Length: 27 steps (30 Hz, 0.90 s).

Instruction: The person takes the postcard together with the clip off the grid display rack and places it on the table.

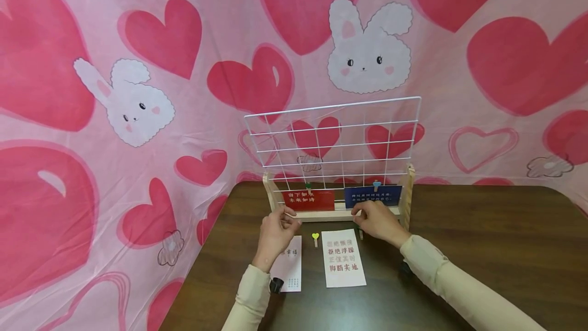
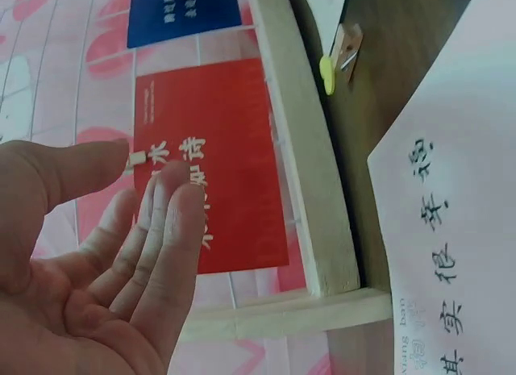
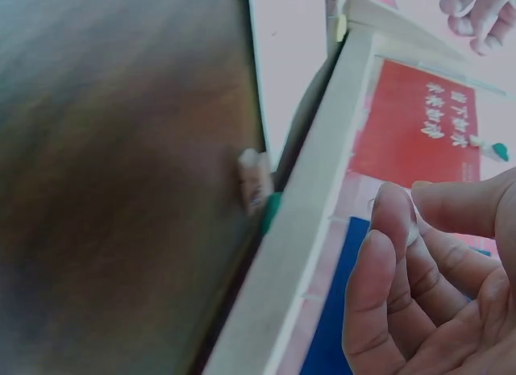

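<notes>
My left hand (image 1: pixel 277 234) hovers at the lower left of a red card (image 1: pixel 317 201), fingers loosely bent and nothing between them. The red card hangs on a white wire grid (image 1: pixel 341 147) under a green-topped clip (image 1: pixel 309 186). My right hand (image 1: pixel 377 221) is at the lower left corner of a blue card (image 1: pixel 390 195), which hangs from a blue-topped clip (image 1: pixel 376 184). In the right wrist view its thumb (image 3: pixel 455 204) and index finger come together in front of the blue card's edge, with no object showing in them.
The grid stands in a wooden base (image 1: pixel 323 215) on the brown table (image 1: pixel 478 249). Before it lie a white card with red lettering (image 1: pixel 344 259), a pale card with black lettering (image 1: pixel 294 264), a yellow heart clip (image 1: pixel 315 239) and another small clip (image 1: pixel 361 234).
</notes>
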Available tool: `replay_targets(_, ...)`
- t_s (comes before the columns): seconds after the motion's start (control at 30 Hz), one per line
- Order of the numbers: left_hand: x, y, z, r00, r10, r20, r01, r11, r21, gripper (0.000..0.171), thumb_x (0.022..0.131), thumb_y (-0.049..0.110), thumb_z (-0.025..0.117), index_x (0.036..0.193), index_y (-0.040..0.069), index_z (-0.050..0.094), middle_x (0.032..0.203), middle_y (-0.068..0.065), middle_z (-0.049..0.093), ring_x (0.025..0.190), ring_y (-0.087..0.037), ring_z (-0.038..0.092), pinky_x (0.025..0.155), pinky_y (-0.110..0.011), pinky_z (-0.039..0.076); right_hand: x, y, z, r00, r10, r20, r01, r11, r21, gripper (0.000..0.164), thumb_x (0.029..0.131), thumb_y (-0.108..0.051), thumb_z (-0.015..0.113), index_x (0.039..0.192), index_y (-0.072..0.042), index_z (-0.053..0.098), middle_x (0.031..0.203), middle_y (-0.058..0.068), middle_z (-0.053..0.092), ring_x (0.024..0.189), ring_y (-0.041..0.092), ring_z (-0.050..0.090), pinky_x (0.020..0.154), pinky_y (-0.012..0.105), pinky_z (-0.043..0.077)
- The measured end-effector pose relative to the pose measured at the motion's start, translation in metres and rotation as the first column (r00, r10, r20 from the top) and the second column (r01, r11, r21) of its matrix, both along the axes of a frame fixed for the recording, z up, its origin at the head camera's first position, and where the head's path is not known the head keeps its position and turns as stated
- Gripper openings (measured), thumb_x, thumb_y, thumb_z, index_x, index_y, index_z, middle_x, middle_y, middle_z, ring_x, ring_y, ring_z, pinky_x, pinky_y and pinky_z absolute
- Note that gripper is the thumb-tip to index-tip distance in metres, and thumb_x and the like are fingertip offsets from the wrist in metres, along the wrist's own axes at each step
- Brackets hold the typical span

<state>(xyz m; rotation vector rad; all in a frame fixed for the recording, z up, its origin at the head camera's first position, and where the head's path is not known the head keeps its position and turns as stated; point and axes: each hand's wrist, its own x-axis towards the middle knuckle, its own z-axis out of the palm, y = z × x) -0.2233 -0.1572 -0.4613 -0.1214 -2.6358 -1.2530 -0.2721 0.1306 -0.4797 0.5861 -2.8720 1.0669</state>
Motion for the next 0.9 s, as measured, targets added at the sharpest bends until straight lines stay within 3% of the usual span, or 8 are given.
replay_targets(0.33, -0.003, -0.007, 0.002, 0.997, 0.067, -0.048, -0.066, 0.997, 0.034, 0.021, 0.09, 0.014, 0.08, 0.108, 0.005, 0.072, 0.096, -0.01, 0.08, 0.084, -0.021, 0.079, 0.075, -0.035, 0.065, 0.0, -0.018, 0.017, 0.999, 0.005, -0.046, -0.006, 1.0, -0.02, 0.017, 0.094, -0.012, 0.071, 0.107, -0.004, 0.078, 0.082, 0.002, 0.074, 0.068, 0.012, 0.056, 0.061, 0.03, 0.047)
replay_targets(0.6, -0.008, -0.012, 0.007, 0.985, 0.132, -0.112, -0.122, 0.988, 0.091, 0.028, 0.09, 0.013, 0.08, 0.116, 0.004, 0.073, 0.112, -0.017, 0.079, 0.1, -0.03, 0.079, 0.087, -0.042, 0.065, -0.002, -0.034, 0.029, 0.992, 0.017, -0.123, -0.027, 0.996, -0.083, 0.014, 0.094, -0.014, 0.073, 0.104, -0.006, 0.079, 0.086, 0.004, 0.078, 0.064, 0.009, 0.056, 0.062, 0.027, 0.048)
replay_targets(0.9, -0.013, -0.012, 0.007, 0.985, 0.152, -0.079, -0.14, 0.981, 0.134, 0.042, 0.092, 0.012, 0.079, 0.13, 0.0, 0.068, 0.129, -0.023, 0.072, 0.118, -0.038, 0.073, 0.096, -0.045, 0.06, -0.007, -0.057, 0.052, 0.986, -0.005, -0.164, -0.014, 0.993, -0.115, 0.014, 0.095, -0.015, 0.073, 0.105, -0.008, 0.079, 0.083, 0.002, 0.077, 0.066, 0.011, 0.057, 0.065, 0.031, 0.048)
